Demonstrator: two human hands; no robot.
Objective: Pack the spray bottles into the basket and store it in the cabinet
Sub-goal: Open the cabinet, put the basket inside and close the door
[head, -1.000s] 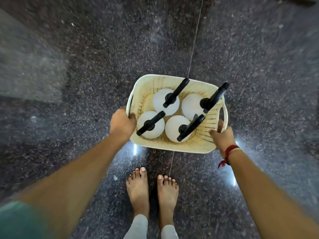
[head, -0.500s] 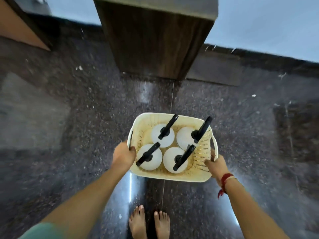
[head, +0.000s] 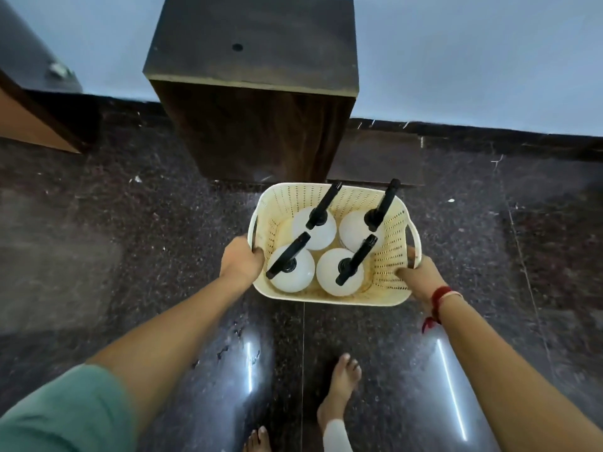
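A cream perforated basket [head: 388, 256] hangs above the dark floor, carried from both sides. My left hand [head: 239, 261] grips its left rim and my right hand [head: 419, 277] holds the right handle. Inside stand several white spray bottles [head: 292, 270] with black trigger heads, all upright and angled the same way. Just beyond the basket stands a dark wooden cabinet [head: 254, 93] against the pale wall, its front closed as far as I can see.
The floor is dark polished speckled stone [head: 146, 239] with light glare. A brown door or panel [head: 26, 125] stands at the far left. My bare feet [head: 339, 386] are below the basket, the right one stepping forward.
The view has lifted from the floor to the wall. The cabinet has come into sight and now stands close in front of the basket. Both hands keep their hold.
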